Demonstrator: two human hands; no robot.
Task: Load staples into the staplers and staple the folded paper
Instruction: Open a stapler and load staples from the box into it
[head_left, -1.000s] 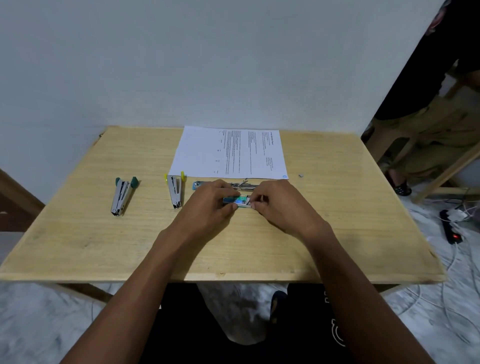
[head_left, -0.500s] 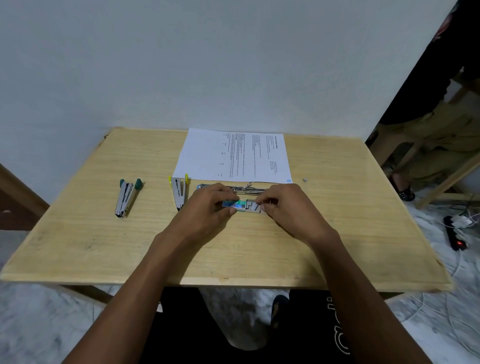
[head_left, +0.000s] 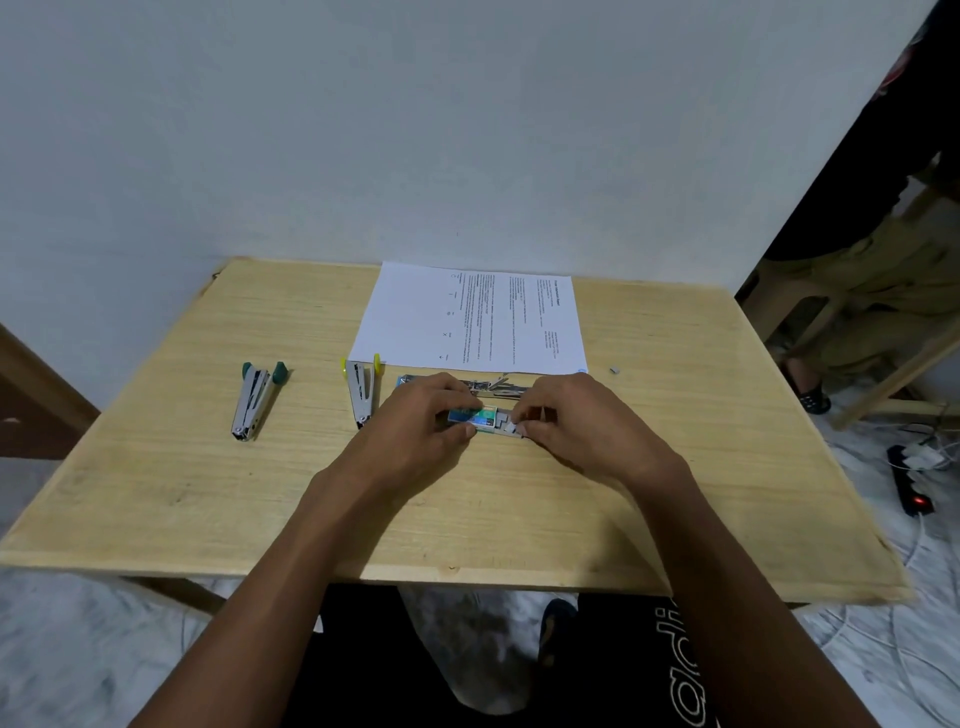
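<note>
Plain pale wall (head_left: 363, 130) at 12 o'clock. Light wooden bench (head_left: 675, 499) set against it. Mottled grey-white floor (head_left: 78, 654) at 7 o'clock. Black power strip (head_left: 906, 486), red lamp lit, white plugs (head_left: 922, 460) in it, 4 o'clock.

staple box (head_left: 480, 417): left end covered by the left grip (head_left: 415, 423), right end by the right grip (head_left: 579, 423); label print too small to read.
item pinched at the box's right end: pale and tiny; whether inner tray or staple strip, cannot tell.
third stapler (head_left: 488, 386): only a blue tip and some metal show; the rest lies behind both grips.
paper (head_left: 467, 317): printed lines too small to read.
speck (head_left: 614, 370): on the worktop (head_left: 208, 493), right of the paper; too small to identify.
seated person (head_left: 883, 260): cut off by the right edge.
</note>
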